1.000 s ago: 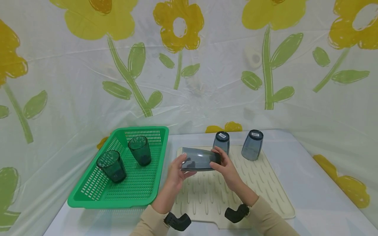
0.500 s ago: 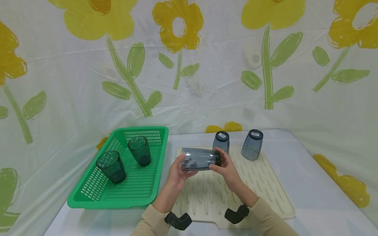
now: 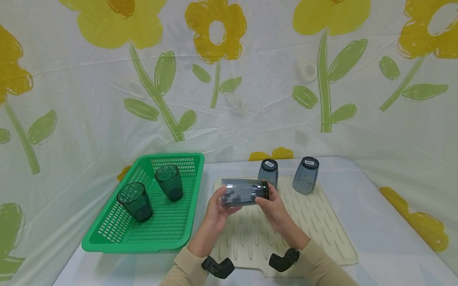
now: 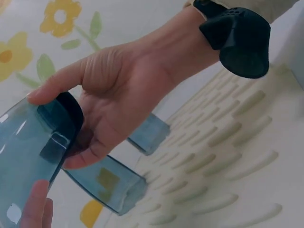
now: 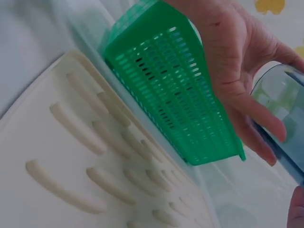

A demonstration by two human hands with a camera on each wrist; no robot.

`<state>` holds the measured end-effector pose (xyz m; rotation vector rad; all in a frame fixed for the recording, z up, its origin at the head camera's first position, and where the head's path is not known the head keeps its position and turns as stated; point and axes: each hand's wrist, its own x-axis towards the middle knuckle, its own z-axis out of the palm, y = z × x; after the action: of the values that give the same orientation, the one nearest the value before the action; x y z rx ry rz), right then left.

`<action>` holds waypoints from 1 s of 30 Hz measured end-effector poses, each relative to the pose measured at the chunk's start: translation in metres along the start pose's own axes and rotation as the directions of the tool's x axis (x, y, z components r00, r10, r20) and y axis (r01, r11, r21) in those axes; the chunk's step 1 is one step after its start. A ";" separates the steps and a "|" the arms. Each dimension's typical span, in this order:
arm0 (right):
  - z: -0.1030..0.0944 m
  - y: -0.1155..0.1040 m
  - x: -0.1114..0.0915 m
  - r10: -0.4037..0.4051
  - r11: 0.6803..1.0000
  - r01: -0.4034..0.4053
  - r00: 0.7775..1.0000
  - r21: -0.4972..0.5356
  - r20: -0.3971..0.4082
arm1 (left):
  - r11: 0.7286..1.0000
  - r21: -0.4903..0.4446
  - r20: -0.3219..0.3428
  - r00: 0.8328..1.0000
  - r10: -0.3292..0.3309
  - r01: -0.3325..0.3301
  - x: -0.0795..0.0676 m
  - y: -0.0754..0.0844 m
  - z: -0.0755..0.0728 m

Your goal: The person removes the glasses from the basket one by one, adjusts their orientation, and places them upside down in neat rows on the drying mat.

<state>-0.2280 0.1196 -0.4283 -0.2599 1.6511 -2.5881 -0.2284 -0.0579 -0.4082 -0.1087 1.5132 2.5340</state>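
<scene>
A smoky blue drinking glass [image 3: 245, 194] lies sideways in the air between both hands, over the ribbed drying mat [image 3: 250, 238]. At its open rim, my left hand [image 3: 216, 212] grips the glass with thumb above and fingers below. My right hand [image 3: 278, 208] holds its dark, thick base. The left wrist view shows the right hand [image 4: 114, 90] curled around that base. In the right wrist view the left hand [image 5: 232, 57] has its fingers along the rim side. Behind, two similar glasses, a nearer-centre one [image 3: 267, 172] and a right one [image 3: 305, 176], stand upside down on the mat.
A green perforated basket [image 3: 191, 222] stands left of the mat, holding two upright-leaning glasses, one at the front [image 3: 137, 204] and one at the back [image 3: 171, 182]. The white table [image 3: 386, 242] reaches right of the mat. A flower-printed curtain [image 3: 264, 99] hangs behind.
The held glass has turned slightly about its length and shifted a little to the right. Both hands stay on it. The basket and the other glasses have not moved.
</scene>
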 end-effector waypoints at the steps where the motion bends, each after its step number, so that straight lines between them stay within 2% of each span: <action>1: 0.000 0.000 0.000 -0.005 1.000 0.005 1.000 0.013 -0.001 | 1.000 -0.012 0.001 1.000 -0.002 0.002 0.000 -0.001 0.000; 9: 0.007 -0.003 0.003 -0.013 0.987 0.021 0.999 0.161 -0.052 | 0.986 -0.168 0.054 0.999 -0.002 0.011 -0.003 -0.010 0.004; 14: 0.009 -0.010 0.007 -0.033 0.985 0.043 0.997 0.166 -0.064 | 0.977 -0.212 0.105 0.994 0.005 0.017 -0.006 -0.012 0.004; 24: 0.011 -0.030 0.014 -0.030 0.994 0.032 0.999 0.101 -0.021 | 0.992 -0.126 0.167 0.986 -0.010 0.032 -0.008 -0.007 0.001; 30: 0.015 -0.040 0.018 0.016 0.999 -0.015 1.000 0.045 -0.022 | 0.999 -0.039 0.150 0.988 0.023 -0.018 -0.010 -0.005 -0.002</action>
<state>-0.2414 0.1206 -0.3839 -0.2160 1.5930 -2.6228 -0.2178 -0.0584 -0.4115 0.0911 1.4171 2.5237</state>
